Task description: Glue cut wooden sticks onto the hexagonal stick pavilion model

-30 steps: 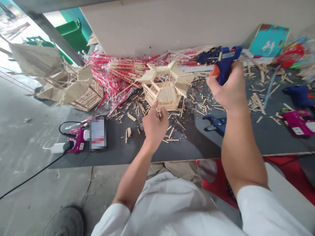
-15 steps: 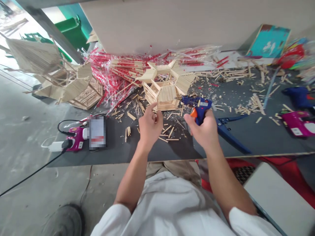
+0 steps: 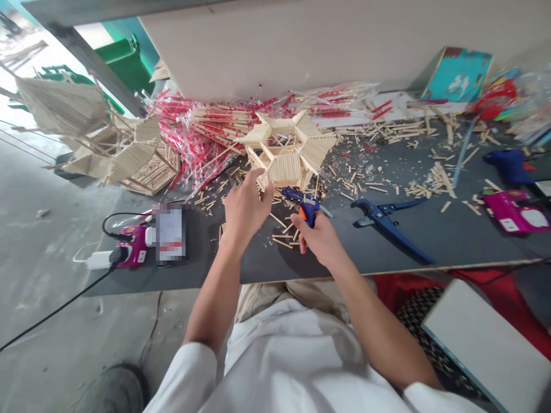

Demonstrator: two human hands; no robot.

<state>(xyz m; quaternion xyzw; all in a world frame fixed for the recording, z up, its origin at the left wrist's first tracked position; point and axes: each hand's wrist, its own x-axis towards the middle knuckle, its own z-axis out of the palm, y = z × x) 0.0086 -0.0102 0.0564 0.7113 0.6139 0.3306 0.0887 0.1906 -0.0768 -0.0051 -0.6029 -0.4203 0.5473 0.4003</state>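
Stick model point(image 3: 287, 167) at upper centre of frame, probably light, stiff, brittle at joints, best held low by the base; right hand point(image 3: 321, 236) wrapped round glue gun point(image 3: 310, 207), left hand point(image 3: 244, 207) with thumb and forefinger parted, contact with model unclear.

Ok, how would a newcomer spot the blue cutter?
On the dark table, look just right of the right hand. The cutter lies there, two long handles spread; the held glue gun and the far-right glue gun, also blue, show orange parts instead.
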